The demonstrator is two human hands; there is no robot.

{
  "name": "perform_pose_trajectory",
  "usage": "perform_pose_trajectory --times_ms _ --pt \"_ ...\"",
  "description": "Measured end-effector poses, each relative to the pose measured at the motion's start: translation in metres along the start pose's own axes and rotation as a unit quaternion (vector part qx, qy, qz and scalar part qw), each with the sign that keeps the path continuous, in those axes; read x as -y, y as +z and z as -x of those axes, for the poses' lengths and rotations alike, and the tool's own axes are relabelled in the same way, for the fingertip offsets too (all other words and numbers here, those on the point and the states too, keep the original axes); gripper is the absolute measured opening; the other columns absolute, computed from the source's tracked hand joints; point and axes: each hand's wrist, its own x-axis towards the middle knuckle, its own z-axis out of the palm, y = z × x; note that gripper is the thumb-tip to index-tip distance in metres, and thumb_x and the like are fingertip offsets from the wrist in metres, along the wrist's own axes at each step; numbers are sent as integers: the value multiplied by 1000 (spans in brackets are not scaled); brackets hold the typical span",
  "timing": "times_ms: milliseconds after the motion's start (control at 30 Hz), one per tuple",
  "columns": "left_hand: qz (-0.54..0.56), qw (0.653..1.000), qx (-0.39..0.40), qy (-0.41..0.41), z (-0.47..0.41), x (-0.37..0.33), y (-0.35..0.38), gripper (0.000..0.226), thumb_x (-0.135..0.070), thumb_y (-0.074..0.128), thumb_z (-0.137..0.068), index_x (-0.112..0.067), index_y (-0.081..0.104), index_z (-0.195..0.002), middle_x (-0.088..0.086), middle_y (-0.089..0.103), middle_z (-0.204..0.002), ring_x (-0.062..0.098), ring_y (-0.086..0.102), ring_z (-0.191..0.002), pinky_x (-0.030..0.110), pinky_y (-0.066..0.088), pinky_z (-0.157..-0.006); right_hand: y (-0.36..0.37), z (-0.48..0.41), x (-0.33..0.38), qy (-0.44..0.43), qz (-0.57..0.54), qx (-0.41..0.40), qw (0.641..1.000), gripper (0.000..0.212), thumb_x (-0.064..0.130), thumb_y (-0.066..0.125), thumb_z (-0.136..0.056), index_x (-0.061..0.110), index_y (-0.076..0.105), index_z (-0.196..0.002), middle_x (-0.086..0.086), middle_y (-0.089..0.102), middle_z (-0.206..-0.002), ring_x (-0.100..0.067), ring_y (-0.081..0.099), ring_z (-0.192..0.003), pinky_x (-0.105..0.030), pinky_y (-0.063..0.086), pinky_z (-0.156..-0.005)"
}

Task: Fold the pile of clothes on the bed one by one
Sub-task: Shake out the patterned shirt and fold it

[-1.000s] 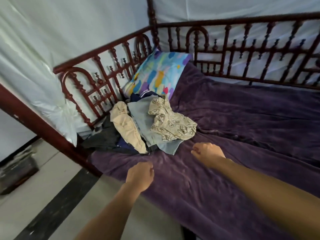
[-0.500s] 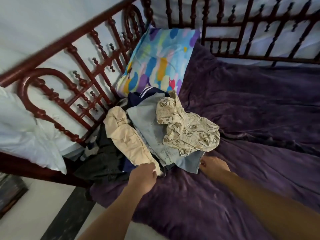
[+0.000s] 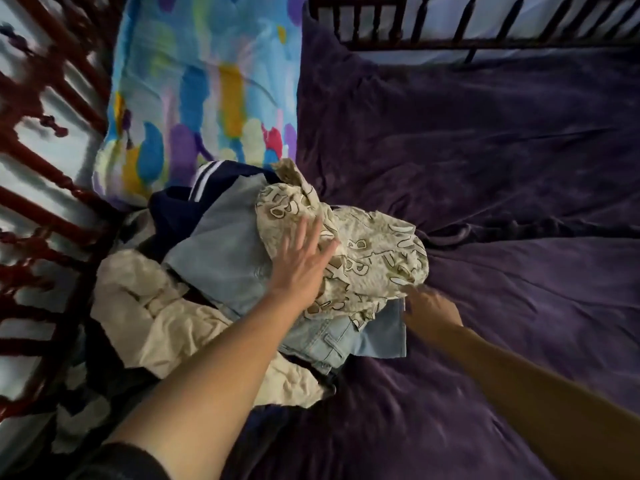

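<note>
A pile of clothes lies at the left of the bed. On top is a beige garment printed with letters (image 3: 374,251). Under it lie light blue jeans (image 3: 225,258), a navy piece with white stripes (image 3: 183,209) and a cream garment (image 3: 156,317). My left hand (image 3: 301,268) rests flat with spread fingers on the printed garment's left part. My right hand (image 3: 429,306) reaches to that garment's lower right edge; its fingertips are blurred and touch the cloth, and I cannot see a grip.
A purple blanket (image 3: 485,168) covers the bed to the right of the pile. A colourful pillow (image 3: 207,84) leans behind the clothes. Dark red wooden railings (image 3: 41,168) run along the left side and the back (image 3: 450,26).
The view has closed in on the pile. My left hand opened from a fist and moved up onto the printed garment. My right hand moved up to its lower right edge.
</note>
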Motion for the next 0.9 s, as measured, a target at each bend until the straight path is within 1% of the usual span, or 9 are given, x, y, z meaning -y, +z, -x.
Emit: perform_pose_trajectory --times_ms 100,167,267,333,400,500,633,700,900 --pt "13 1000 18 18 -19 18 22 55 2 51 -84 -25 50 -133 5 44 -145 26 27 -141 54 14 -116 16 -30 15 24 28 -6 999 74 17 60 -85 30 22 -148 -4 31 -149 -28 33 -134 -43 46 -93" --pt "79 997 16 7 -12 34 34 42 1 48 -87 -18 56 -123 1 64 -120 21 55 -116 43 38 -102 24 -46 21 30 71 3 997 91 12 64 -81 33 10 -151 -5 13 -157 -29 14 -144 -48 39 -102" --pt "138 990 -32 -14 16 64 41 29 0 45 -90 -10 56 -115 6 68 -102 25 62 -94 34 44 -76 31 -60 25 33 112 14 993 70 15 62 -84 33 34 -145 -1 10 -160 -26 6 -147 -51 30 -108" --pt "186 980 -61 -31 36 85 38 20 -4 44 -94 -6 56 -110 10 68 -86 28 62 -77 32 39 -63 28 -60 25 48 75 -5 996 38 18 57 -88 27 58 -124 -2 38 -150 -25 32 -138 -46 35 -102" --pt "198 975 -79 -55 48 101 27 16 -12 42 -98 -7 55 -106 10 63 -73 30 61 -67 30 32 -55 10 -51 28 92 -69 -63 991 20 22 54 -90 19 64 -107 -8 62 -119 -32 57 -110 -40 40 -84" --pt "228 963 -109 -92 51 107 -3 18 -18 40 -100 -6 53 -99 14 61 -72 34 61 -70 31 28 -55 -40 -33 34 136 -265 -140 944 17 20 53 -90 7 63 -88 -14 63 -89 -37 59 -88 -37 37 -68" --pt "260 941 -172 -134 50 98 -56 26 -26 40 -101 -5 53 -92 18 63 -76 39 60 -74 34 28 -56 -123 4 45 102 -420 -206 878 24 13 51 -93 -4 59 -78 -7 52 -67 -20 46 -69 -28 37 -57" --pt "284 929 -194 -134 54 93 -85 27 -28 40 -101 -7 51 -88 20 63 -77 40 59 -76 35 31 -56 -161 30 50 86 -468 -201 856 25 16 51 -94 2 60 -75 -2 51 -61 -17 47 -64 -19 37 -47" --pt "220 939 -204 -169 97 82 -148 26 -32 44 -99 -10 52 -88 18 65 -87 39 60 -86 35 35 -59 -239 116 50 53 -598 -103 793 21 26 63 -88 10 76 -85 -14 74 -84 -29 70 -77 -42 57 -77"
